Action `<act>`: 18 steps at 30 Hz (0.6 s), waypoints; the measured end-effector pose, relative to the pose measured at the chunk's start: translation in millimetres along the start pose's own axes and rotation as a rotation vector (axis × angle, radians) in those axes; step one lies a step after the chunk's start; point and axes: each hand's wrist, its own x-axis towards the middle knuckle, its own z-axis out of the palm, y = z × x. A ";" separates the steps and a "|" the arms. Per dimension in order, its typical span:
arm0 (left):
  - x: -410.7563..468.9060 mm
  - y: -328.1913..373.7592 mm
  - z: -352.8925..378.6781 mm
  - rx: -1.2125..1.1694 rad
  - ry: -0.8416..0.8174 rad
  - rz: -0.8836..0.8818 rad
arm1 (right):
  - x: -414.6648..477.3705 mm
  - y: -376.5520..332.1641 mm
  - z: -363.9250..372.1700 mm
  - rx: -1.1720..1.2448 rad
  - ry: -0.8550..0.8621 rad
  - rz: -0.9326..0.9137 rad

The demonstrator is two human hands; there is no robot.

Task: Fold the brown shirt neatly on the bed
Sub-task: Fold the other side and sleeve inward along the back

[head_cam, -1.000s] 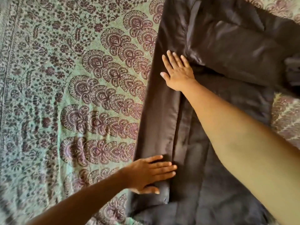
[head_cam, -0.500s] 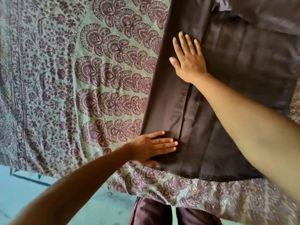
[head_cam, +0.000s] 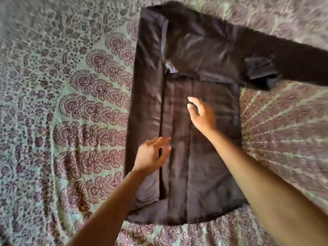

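Note:
The brown shirt (head_cam: 198,157) lies flat on the patterned bedspread (head_cam: 71,121). Its left side is folded inward as a long strip (head_cam: 145,103). One sleeve (head_cam: 292,64) stretches out to the upper right. My left hand (head_cam: 152,155) hovers over the inner edge of the folded strip, fingers loosely spread, holding nothing. My right hand (head_cam: 202,116) is over the middle of the shirt, fingers relaxed and slightly curled, also holding nothing. Both hands are blurred with motion, so I cannot tell whether they touch the cloth.
The green and maroon bedspread surrounds the shirt on all sides. Its near edge runs just below the shirt's hem.
Both hands have lifted off the folded strip they were pressing flat. The view has pulled back, so the whole shirt and its outstretched sleeve now show.

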 end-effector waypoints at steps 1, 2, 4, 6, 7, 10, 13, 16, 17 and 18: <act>20.7 10.6 3.3 -0.054 0.030 -0.055 | 1.9 13.2 -14.2 -0.014 0.083 0.032; 39.8 21.1 6.5 -0.091 0.044 -0.089 | 3.5 23.5 -27.5 -0.010 0.157 0.073; 79.5 37.5 16.8 -0.103 0.039 -0.085 | 12.5 43.8 -50.5 0.020 0.308 0.149; 116.7 48.4 28.0 -0.067 0.023 -0.046 | 22.3 59.6 -68.0 0.038 0.429 0.219; 135.8 53.0 33.6 -0.021 0.006 -0.026 | 27.6 66.6 -77.3 0.024 0.486 0.253; 186.9 66.9 50.3 0.167 -0.085 -0.002 | 45.0 88.0 -104.9 -0.088 0.602 0.337; 222.2 80.4 65.7 0.259 -0.178 -0.022 | 68.5 112.3 -130.2 -0.249 0.561 0.507; 240.1 85.8 77.1 0.283 -0.263 -0.094 | 87.6 131.4 -146.4 -0.262 0.472 0.613; 241.9 86.3 78.5 0.292 -0.277 -0.114 | 92.1 135.5 -149.5 -0.250 0.441 0.615; 243.7 86.7 79.6 0.299 -0.276 -0.123 | 96.3 139.5 -151.4 -0.233 0.421 0.602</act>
